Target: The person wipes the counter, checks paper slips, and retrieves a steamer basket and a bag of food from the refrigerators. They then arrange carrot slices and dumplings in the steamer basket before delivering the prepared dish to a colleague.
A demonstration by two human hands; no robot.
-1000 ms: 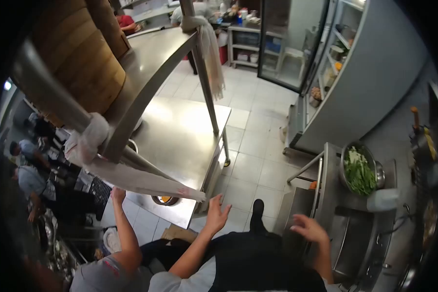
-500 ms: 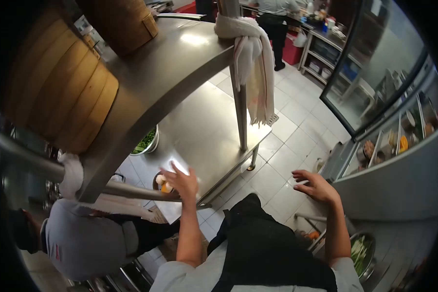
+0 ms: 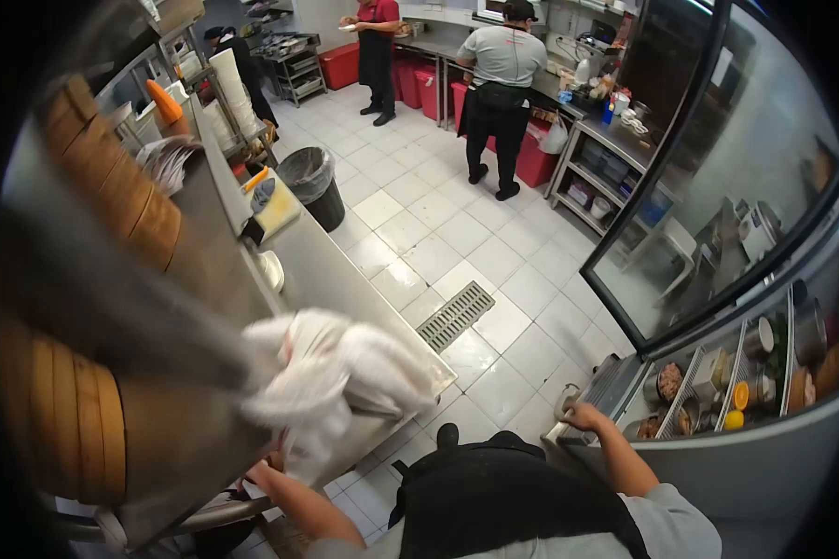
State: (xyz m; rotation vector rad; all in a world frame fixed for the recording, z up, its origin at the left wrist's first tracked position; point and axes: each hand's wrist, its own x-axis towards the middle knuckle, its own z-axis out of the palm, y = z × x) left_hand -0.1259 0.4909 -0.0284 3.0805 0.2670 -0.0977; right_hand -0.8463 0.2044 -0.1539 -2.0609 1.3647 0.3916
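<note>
My left hand [image 3: 264, 469] is low beside the metal shelf, under a white towel [image 3: 322, 373] tied to the shelf's post. Its fingers are mostly hidden by the towel and the post. My right hand [image 3: 584, 417], fingers curled, is at the left edge of the refrigerator, right by a pale curved piece [image 3: 566, 399]; what it grips is hidden. The refrigerator's glass door [image 3: 718, 186] stands open. Inside are metal pans of food, a cut orange [image 3: 741, 393] and a metal cup [image 3: 763, 335].
Bamboo steamers [image 3: 65, 419] stand on the shelf at left. A steel table [image 3: 345, 279] runs below it, its corner near my front. Beyond are a trash bin [image 3: 312, 186], a floor drain [image 3: 457, 315] and a person [image 3: 503, 88] at the back counter, with other people farther left.
My view has lifted and swung toward the back of the room. My left hand has gone lower by the towel; my right hand has reached the refrigerator's edge. The person at lower left has left view.
</note>
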